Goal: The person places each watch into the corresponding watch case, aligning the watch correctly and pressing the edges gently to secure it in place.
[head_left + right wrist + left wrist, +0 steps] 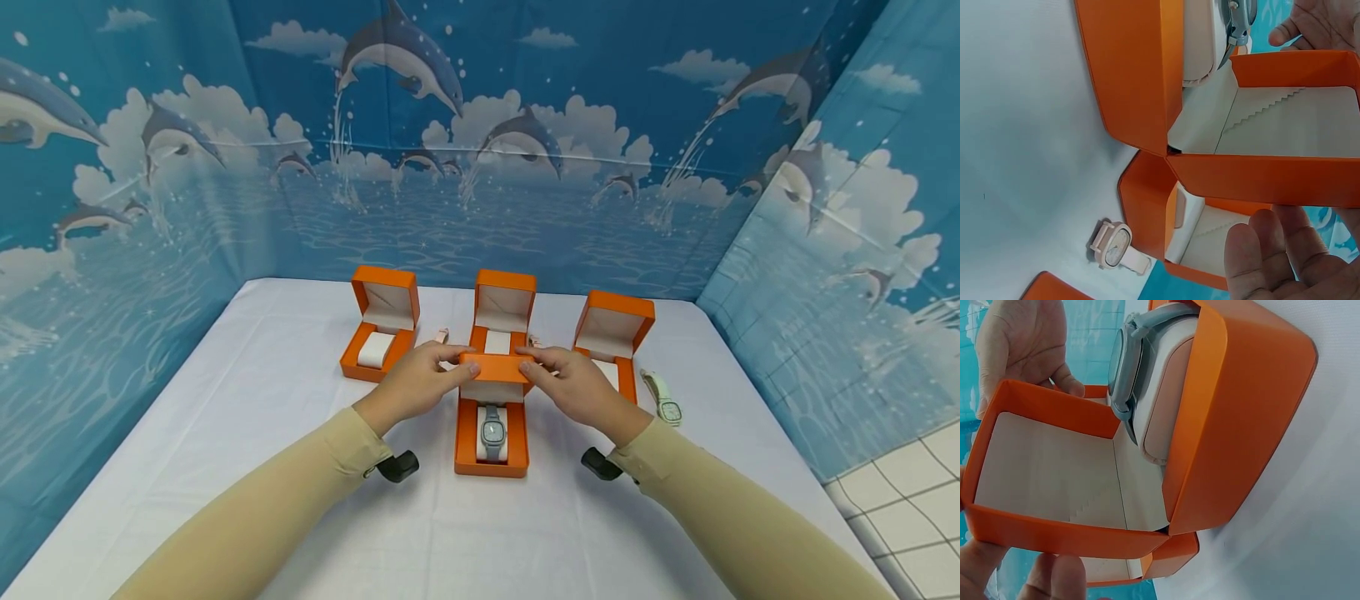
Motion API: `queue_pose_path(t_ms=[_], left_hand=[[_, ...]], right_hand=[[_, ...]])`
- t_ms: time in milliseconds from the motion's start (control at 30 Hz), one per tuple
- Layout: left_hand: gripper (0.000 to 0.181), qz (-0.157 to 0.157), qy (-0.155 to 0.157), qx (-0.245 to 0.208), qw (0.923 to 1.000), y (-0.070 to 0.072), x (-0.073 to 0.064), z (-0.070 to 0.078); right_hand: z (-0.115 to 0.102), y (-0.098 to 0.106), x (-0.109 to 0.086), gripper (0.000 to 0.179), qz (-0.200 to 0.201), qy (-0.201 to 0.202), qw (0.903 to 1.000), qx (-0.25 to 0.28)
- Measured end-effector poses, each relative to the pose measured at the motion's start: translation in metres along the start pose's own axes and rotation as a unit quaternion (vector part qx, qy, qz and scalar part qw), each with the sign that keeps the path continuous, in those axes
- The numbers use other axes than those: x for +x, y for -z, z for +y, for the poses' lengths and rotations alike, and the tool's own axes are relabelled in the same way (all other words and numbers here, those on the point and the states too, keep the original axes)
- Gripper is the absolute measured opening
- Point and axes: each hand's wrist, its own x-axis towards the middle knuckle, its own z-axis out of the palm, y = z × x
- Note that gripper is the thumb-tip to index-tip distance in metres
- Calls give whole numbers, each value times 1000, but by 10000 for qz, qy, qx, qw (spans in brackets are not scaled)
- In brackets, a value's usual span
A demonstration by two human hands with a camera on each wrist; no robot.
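Nearest me stands an orange watch box [464,446] with its lid [491,367] tilted up over the base. A grey-blue watch [492,430] is strapped round the white cushion [1169,394] inside. My left hand [420,379] pinches the lid's left corner, thumb on the near side. At the right corner my right hand [581,385] pinches the same lid, its thumb likewise in front. Both wrist views look into the pale lining [1297,122] of the lid, partly open above the cushion.
Behind stand three more orange boxes with raised lids, at left [360,372], middle [504,283] and right [628,383], holding white cushions. A pale green watch [663,400] lies right of them. A pink watch [1113,247] lies beside one box. A dolphin-printed curtain [465,225] surrounds the white table [300,500].
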Motion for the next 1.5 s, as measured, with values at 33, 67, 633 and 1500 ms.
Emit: queue_pose_path(t_ms=[33, 67, 633, 1500], left_hand=[[57, -3, 5, 12, 10000, 0, 0, 0], [56, -16, 14, 11, 10000, 0, 0, 0], [55, -168, 127, -394, 9990, -4, -10, -1], [41, -213, 208, -346, 9990, -9, -28, -1]], right_hand=[[0, 0, -1, 50, -15, 8, 10000, 4], [0, 0, -1, 50, -33, 12, 10000, 9], [-1, -3, -12, 43, -31, 262, 9997, 17], [-2, -10, -34, 43, -265, -53, 9985, 470]])
